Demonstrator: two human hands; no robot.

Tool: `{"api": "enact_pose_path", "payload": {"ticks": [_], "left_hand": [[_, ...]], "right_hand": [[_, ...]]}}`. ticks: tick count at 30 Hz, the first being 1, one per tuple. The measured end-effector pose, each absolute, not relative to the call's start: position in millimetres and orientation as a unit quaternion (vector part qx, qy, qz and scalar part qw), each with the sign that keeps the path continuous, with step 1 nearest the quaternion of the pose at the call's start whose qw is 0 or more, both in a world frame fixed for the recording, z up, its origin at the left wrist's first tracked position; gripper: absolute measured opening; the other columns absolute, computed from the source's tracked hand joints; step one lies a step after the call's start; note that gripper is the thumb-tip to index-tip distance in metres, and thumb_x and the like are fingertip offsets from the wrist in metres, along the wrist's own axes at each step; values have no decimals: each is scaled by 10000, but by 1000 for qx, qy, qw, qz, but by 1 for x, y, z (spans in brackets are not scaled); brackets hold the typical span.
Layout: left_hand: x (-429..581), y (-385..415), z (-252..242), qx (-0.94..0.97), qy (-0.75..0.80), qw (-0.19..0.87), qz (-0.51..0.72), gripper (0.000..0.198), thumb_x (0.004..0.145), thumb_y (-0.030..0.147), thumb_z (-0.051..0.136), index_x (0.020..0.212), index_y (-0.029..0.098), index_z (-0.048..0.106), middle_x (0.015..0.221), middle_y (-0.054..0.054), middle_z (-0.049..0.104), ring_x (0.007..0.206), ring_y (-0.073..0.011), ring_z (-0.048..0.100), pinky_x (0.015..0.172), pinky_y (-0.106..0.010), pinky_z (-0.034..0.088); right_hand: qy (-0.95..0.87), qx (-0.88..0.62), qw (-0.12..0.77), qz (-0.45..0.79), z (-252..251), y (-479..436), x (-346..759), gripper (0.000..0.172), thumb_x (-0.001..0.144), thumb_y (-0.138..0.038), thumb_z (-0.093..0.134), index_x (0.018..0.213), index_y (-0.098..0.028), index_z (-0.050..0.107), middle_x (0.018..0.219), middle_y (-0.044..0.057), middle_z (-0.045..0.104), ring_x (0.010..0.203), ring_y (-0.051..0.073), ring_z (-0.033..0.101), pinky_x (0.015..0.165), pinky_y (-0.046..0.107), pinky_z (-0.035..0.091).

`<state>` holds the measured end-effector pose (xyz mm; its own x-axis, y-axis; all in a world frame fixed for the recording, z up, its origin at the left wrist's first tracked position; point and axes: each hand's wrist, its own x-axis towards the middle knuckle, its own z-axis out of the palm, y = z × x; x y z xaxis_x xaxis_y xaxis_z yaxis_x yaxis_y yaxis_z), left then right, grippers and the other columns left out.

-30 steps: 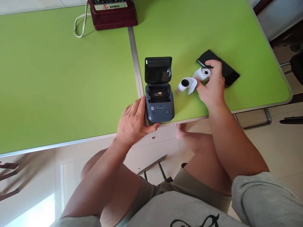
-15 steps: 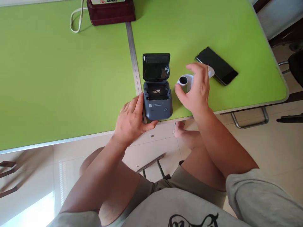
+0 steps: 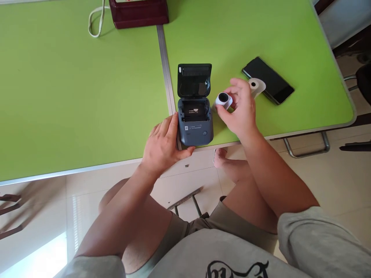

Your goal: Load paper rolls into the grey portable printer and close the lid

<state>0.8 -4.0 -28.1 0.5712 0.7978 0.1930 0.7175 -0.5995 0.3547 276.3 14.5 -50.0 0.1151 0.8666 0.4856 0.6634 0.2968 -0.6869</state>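
A small dark blue-grey label printer (image 3: 195,133) stands at the table's front edge with its black lid (image 3: 194,80) raised. Its inner bay shows dark, with a printed white marking. My left hand (image 3: 162,148) steadies it, fingers along its left side and thumb at its front bottom edge. On the printer's right, my right hand (image 3: 242,110) pinches a white paper roll (image 3: 228,102) with a black core between thumb and fingers. Behind those fingers, another white roll (image 3: 259,85) lies partly hidden, close to the phone.
A black smartphone (image 3: 268,80) lies at the right on the green table (image 3: 87,88). A metal strip (image 3: 164,58) crosses the tabletop left of the printer. At the far side are a dark red box (image 3: 140,14) and a white cord (image 3: 101,21).
My right fingers have closed on the nearer roll, which has tilted slightly. More of the other roll shows now. My left hand stays at the printer; the whole view has shifted slightly.
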Motion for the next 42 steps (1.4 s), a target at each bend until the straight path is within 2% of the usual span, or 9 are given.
{"api": "enact_pose_path", "payload": {"ticks": [5, 11, 13, 16, 18, 22, 28, 36, 42], "left_hand": [[1, -4, -27, 877, 433, 121, 169, 1080, 834, 769, 653, 1599, 78, 333, 1478, -247, 591, 1348, -396, 609, 1103, -513, 525], [1, -4, -29, 875, 434, 126, 173, 1089, 829, 804, 622, 1601, 91, 335, 1472, -241, 592, 1336, -396, 615, 1104, -518, 520], [1, -4, -30, 876, 431, 125, 176, 1084, 836, 809, 606, 1595, 81, 343, 1466, -247, 594, 1329, -398, 618, 1094, -520, 524], [2, -4, -30, 879, 426, 119, 178, 1088, 844, 820, 586, 1579, 49, 359, 1460, -263, 595, 1321, -399, 625, 1083, -514, 531], [1, -4, -29, 879, 425, 121, 179, 1095, 843, 825, 587, 1578, 48, 356, 1469, -268, 589, 1328, -399, 623, 1088, -512, 528], [1, -6, -29, 879, 422, 132, 180, 1075, 847, 784, 619, 1598, 73, 325, 1484, -255, 584, 1344, -391, 615, 1104, -516, 523], [3, -7, -28, 886, 412, 122, 177, 1038, 871, 751, 607, 1584, 46, 341, 1491, -245, 589, 1350, -368, 617, 1117, -488, 515], [3, -9, -27, 892, 405, 76, 187, 1041, 868, 712, 646, 1532, -47, 389, 1408, -272, 642, 1244, -368, 677, 1017, -478, 570], [3, -9, -28, 887, 417, 98, 174, 1025, 861, 699, 656, 1565, 19, 353, 1453, -245, 622, 1296, -368, 652, 1072, -487, 548]], "right_hand": [[-700, -586, 405, 52, -48, 19, 279, 323, 760, -181, 744, 1043, -293, 637, 1035, 44, 713, 968, 256, 695, 863, 439, 588], [-658, -592, 460, 72, -29, 17, 274, 434, 872, -347, 730, 1276, -319, 572, 1182, 55, 698, 1102, 275, 709, 923, 502, 606], [-656, -586, 469, 84, -17, 15, 264, 413, 902, -386, 706, 1286, -318, 568, 1231, 58, 691, 1175, 283, 697, 969, 514, 598], [-703, -551, 434, 113, -2, 13, 245, 307, 900, -337, 704, 1199, -322, 636, 1243, 54, 708, 1215, 288, 685, 1050, 523, 576], [-743, -521, 403, 121, 1, 13, 235, 322, 878, -256, 694, 1190, -329, 664, 1236, 49, 734, 1191, 287, 699, 1062, 517, 577], [-760, -528, 365, 105, -2, 16, 229, 389, 843, -177, 663, 1207, -313, 674, 1234, 37, 773, 1136, 287, 732, 1009, 512, 600], [-725, -560, 387, 109, -2, 22, 235, 238, 786, -213, 735, 992, -318, 678, 1115, -1, 805, 1033, 268, 757, 929, 481, 624], [-749, -492, 426, 126, 0, 26, 237, 178, 780, -145, 720, 886, -286, 702, 986, 2, 796, 952, 236, 754, 885, 426, 600], [-732, -505, 432, 152, -2, 24, 234, 128, 795, -144, 691, 788, -270, 710, 988, 6, 790, 928, 228, 744, 864, 433, 596]]}}
